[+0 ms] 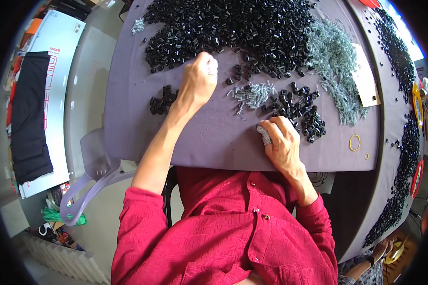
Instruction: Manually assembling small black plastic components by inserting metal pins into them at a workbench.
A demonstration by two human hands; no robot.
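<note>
My left hand [200, 80] is closed like a fist at the near edge of a large pile of small black plastic pieces [233, 28]. What its fingers hold, if anything, is hidden. Fingers curled together, my right hand [284, 142] rests near the table's front edge; I cannot make out anything inside it. A speckled grey wrapping [264, 135] shows at its thumb side. Just beyond it lie a small heap of silvery pins [256, 95] and a loose group of black pieces [314, 122]. Another small black cluster [163, 99] sits left of my left forearm.
A long pile of silvery pins [335, 66] borders the black pile, beside a pale card [365, 76]. A yellow rubber band [355, 142] lies near the table's right side. Another table [366, 204] holds more black pieces; another person's hand [381, 249] shows below it. A lilac chair [97, 156] stands left.
</note>
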